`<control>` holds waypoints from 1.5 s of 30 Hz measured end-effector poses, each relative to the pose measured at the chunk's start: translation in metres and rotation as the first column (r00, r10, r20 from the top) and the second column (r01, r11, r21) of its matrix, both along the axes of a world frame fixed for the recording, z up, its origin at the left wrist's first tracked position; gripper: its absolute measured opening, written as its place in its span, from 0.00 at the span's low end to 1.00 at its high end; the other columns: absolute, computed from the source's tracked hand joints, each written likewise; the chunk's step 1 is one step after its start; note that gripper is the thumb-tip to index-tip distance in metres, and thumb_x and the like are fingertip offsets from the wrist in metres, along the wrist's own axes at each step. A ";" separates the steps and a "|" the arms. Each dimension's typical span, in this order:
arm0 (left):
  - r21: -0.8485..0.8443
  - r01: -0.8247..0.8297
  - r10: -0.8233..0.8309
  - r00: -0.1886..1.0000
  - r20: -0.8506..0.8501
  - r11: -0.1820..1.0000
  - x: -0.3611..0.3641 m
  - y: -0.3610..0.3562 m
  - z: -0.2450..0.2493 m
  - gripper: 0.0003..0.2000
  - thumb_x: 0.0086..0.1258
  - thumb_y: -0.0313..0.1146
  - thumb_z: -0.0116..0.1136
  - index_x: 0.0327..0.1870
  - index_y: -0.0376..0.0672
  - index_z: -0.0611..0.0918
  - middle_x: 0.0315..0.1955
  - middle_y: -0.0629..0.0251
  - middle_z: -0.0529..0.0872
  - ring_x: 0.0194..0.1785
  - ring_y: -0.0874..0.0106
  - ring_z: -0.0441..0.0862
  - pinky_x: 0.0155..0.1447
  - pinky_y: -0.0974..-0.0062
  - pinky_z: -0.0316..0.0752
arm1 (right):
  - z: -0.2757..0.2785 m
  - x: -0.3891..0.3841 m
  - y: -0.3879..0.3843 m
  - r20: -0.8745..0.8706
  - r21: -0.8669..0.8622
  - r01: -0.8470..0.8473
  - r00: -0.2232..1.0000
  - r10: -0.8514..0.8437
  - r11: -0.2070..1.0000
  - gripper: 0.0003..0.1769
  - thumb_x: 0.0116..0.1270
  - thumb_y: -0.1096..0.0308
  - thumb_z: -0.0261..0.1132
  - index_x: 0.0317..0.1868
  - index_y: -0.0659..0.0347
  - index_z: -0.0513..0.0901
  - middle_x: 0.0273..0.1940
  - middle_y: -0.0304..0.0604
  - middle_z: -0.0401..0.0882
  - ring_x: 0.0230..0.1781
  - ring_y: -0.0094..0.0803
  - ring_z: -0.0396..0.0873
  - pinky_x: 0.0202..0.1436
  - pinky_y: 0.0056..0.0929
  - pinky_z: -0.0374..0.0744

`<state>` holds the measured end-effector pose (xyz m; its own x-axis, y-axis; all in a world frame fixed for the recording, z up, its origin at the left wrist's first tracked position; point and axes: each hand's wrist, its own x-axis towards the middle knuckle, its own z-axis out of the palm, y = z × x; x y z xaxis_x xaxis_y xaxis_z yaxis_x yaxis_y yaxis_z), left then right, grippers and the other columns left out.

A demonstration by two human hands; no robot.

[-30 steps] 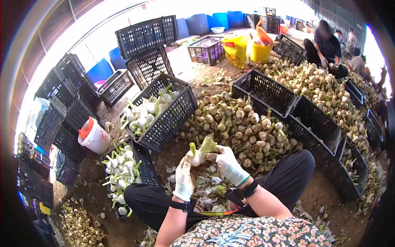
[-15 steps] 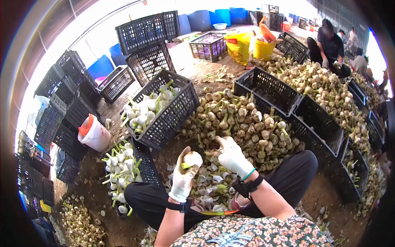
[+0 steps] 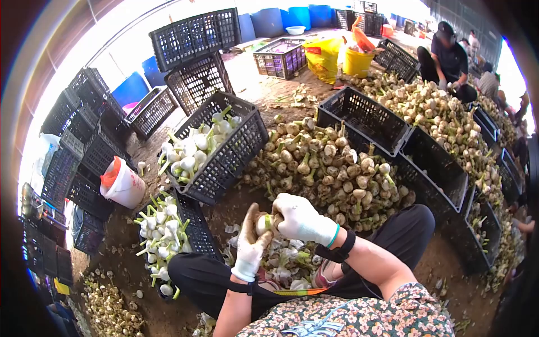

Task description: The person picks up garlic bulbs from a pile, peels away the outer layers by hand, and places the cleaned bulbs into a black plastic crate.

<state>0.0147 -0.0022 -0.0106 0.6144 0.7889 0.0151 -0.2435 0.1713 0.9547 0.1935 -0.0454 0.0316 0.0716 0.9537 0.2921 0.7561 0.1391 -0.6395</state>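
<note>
My left hand (image 3: pixel 250 244), in a dirty white glove, is wrapped round a pale garlic bulb (image 3: pixel 263 224). From the right, my gloved right hand (image 3: pixel 303 218) meets the bulb with its fingers closed at the bulb's green stem; whether they pinch the stem or something else is hidden. Both hands are above my lap, over a scatter of peeled skins (image 3: pixel 289 261). Just beyond them lies a heap of unpeeled brownish garlic (image 3: pixel 325 168).
A black crate (image 3: pixel 224 160) of clean white garlic stands ahead left, with more white bulbs (image 3: pixel 163 227) below it. Empty black crates (image 3: pixel 365 121) stand to the right. A white bucket (image 3: pixel 124 185) is at left; a co-worker (image 3: pixel 449 59) sits far right.
My right hand has moved left to the bulb and now touches it. My left hand has turned the bulb and closed further round it. The view has shifted slightly.
</note>
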 end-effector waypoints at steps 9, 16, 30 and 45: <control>-0.294 -0.255 0.325 0.919 0.224 0.921 0.011 0.017 -0.012 0.17 0.73 0.27 0.60 0.61 0.37 0.78 0.56 0.58 0.83 0.57 0.67 0.81 0.63 0.70 0.77 | -0.039 -0.012 0.018 -0.250 0.010 0.300 0.924 -0.288 0.954 0.07 0.56 0.71 0.63 0.35 0.63 0.80 0.37 0.54 0.79 0.40 0.54 0.79 0.45 0.44 0.78; -0.536 0.125 0.276 0.748 0.604 0.835 0.009 0.047 -0.025 0.19 0.78 0.43 0.52 0.64 0.47 0.76 0.67 0.57 0.75 0.69 0.54 0.71 0.72 0.49 0.68 | -0.141 0.033 0.023 0.028 -0.586 0.091 0.995 -0.092 0.805 0.16 0.57 0.59 0.65 0.33 0.66 0.86 0.39 0.60 0.84 0.43 0.56 0.83 0.47 0.46 0.80; -0.413 -0.055 0.264 0.843 0.468 0.909 0.057 0.182 -0.028 0.19 0.81 0.44 0.47 0.65 0.44 0.76 0.54 0.57 0.84 0.57 0.59 0.82 0.64 0.61 0.77 | -0.187 0.160 0.197 0.023 -0.335 0.817 0.506 -0.862 0.470 0.17 0.61 0.65 0.58 0.48 0.65 0.76 0.47 0.60 0.81 0.50 0.55 0.81 0.54 0.45 0.82; -0.053 -0.206 0.189 0.957 -0.220 0.977 0.084 0.094 -0.095 0.33 0.75 0.33 0.56 0.78 0.47 0.56 0.73 0.54 0.61 0.72 0.60 0.64 0.71 0.60 0.66 | -0.155 0.118 0.150 -0.355 -0.398 0.665 0.524 -0.774 0.632 0.23 0.54 0.73 0.59 0.54 0.67 0.76 0.45 0.66 0.82 0.51 0.61 0.79 0.52 0.49 0.78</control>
<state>0.0992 0.0918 -0.1056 0.4287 0.8886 -0.1628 -0.0722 0.2134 0.9743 0.3115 0.1045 -0.1238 0.8271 0.5395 -0.1575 0.1484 -0.4800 -0.8646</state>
